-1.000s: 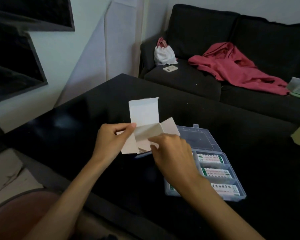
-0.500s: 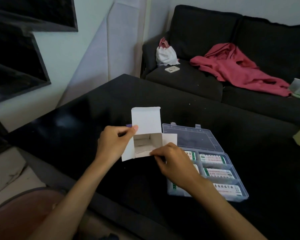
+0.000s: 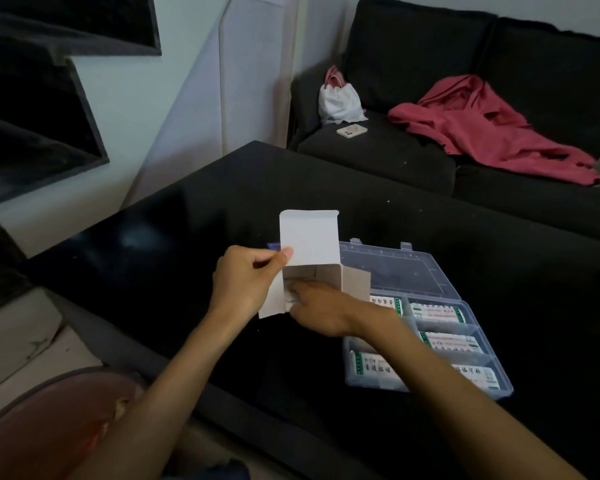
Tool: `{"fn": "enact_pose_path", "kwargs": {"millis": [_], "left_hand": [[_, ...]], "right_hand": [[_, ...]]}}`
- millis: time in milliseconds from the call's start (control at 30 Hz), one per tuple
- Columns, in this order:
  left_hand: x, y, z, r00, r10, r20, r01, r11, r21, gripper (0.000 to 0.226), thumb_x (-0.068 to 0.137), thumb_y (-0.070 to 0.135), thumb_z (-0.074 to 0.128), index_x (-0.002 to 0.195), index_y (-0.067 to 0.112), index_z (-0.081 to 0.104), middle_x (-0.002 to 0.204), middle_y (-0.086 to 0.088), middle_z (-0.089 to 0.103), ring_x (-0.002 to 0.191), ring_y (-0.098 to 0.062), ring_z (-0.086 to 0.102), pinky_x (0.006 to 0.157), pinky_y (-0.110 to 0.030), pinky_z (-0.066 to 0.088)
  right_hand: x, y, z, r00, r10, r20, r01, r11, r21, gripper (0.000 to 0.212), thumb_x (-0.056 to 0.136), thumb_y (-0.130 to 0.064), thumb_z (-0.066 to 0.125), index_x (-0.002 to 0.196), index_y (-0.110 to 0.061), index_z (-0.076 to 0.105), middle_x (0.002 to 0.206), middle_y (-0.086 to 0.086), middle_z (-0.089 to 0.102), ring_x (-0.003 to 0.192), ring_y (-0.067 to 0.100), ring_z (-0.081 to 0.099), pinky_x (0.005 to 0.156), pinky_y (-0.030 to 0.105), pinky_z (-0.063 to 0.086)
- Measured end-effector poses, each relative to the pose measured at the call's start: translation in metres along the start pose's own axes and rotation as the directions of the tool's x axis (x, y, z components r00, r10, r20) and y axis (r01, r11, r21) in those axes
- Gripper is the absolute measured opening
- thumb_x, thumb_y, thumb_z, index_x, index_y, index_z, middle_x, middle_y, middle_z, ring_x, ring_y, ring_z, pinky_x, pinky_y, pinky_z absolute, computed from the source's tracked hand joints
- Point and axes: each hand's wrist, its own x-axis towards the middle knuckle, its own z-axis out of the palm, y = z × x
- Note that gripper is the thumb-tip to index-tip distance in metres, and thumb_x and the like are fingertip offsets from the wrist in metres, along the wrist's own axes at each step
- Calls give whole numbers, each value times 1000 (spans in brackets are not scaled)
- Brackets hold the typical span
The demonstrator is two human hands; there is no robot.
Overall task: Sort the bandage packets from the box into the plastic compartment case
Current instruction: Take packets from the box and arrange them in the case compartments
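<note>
While the left hand (image 3: pixel 245 289) pinches the white box (image 3: pixel 309 263) by its side wall, thumb on the raised flap, the right hand (image 3: pixel 321 311) reaches into the open mouth — fingertips hidden, grasp cannot be told. Beside it on the black table (image 3: pixel 361 188), the plastic compartment case (image 3: pixel 440 282) holds bandage packets (image 3: pixel 435 310) — the forearm covers some.

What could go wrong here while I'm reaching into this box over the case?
The box is held up only by your left hand at one edge, so the right hand digging inside could crush or tip it. Packets could spill onto the dark table instead of the plastic case. Your right forearm crosses the case and might nudge the sorted packets.
</note>
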Motion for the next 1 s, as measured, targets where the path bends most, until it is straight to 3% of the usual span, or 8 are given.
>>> {"fn": "enact_pose_path", "kwargs": {"millis": [67, 133, 233, 367, 500, 700, 867, 1000], "left_hand": [[1, 0, -1, 1000, 11, 3, -11, 1000, -6, 30, 77, 53, 65, 77, 25, 74, 81, -15, 71, 83, -30, 69, 80, -49, 53], [1, 2, -1, 1000, 28, 4, -28, 999, 23, 38, 77, 55, 65, 79, 19, 76, 84, -10, 73, 81, -21, 70, 81, -44, 54], [0, 8, -1, 998, 59, -9, -59, 995, 81, 26, 84, 41, 66, 90, 18, 77, 88, 6, 75, 89, -8, 68, 83, -35, 53], [-1, 12, -5, 995, 93, -25, -89, 990, 111, 26, 84, 41, 65, 84, 18, 77, 76, 3, 74, 79, -11, 69, 78, -40, 53], [3, 16, -8, 992, 111, -55, -106, 990, 89, 27, 84, 41, 66, 89, 16, 77, 78, 13, 71, 80, -7, 68, 77, -40, 55], [4, 13, -4, 992, 121, -32, -119, 991, 67, 31, 84, 43, 65, 88, 15, 76, 79, 11, 72, 77, -9, 68, 74, -45, 56], [4, 16, -3, 991, 128, -36, -125, 989, 85, 29, 85, 45, 63, 81, 19, 76, 73, 13, 72, 74, -10, 68, 72, -43, 55], [5, 14, 3, 996, 68, -49, -64, 995, 81, 31, 84, 52, 61, 69, 27, 72, 67, 10, 70, 70, -17, 68, 72, -43, 53]], "right_hand": [[-4, 2, -3, 999, -29, 24, 30, 998, -51, 60, 91, -18, 49, 145, -13, 23, 149, 10, 30, 134, 26, 33, 107, 34, 29], [-9, 5, -2, 998, -58, 0, 57, 988, -141, 64, 89, -15, 52, 146, -13, 23, 149, 9, 27, 135, 26, 27, 109, 35, 28], [-14, 9, 1, 994, -93, -48, 85, 984, -157, 58, 89, -13, 51, 143, -13, 30, 146, 9, 28, 135, 25, 25, 110, 36, 26], [-20, 11, 5, 980, -161, -113, 146, 981, -131, 37, 94, -22, 47, 130, -15, 46, 133, 8, 48, 119, 25, 47, 101, 38, 41], [-27, 17, 3, 919, -312, -240, 282, 947, -152, 25, 96, -29, 48, 114, -21, 63, 113, 0, 66, 95, 17, 61, 85, 35, 52], [-39, 25, -15, 916, -318, -246, 358, 923, 139, 23, 91, -20, 58, 110, -13, 70, 108, 3, 70, 92, 14, 65, 85, 25, 53], [-46, 28, -27, 956, -217, -197, 282, 867, 410, 40, 87, -36, 55, 99, 1, 67, 101, 13, 66, 85, 30, 62, 72, 39, 53], [-44, 27, -21, 938, -131, -320, 270, 856, 441, 28, 94, -25, 51, 88, -1, 65, 95, 6, 67, 75, 17, 63, 64, 23, 51]]}}
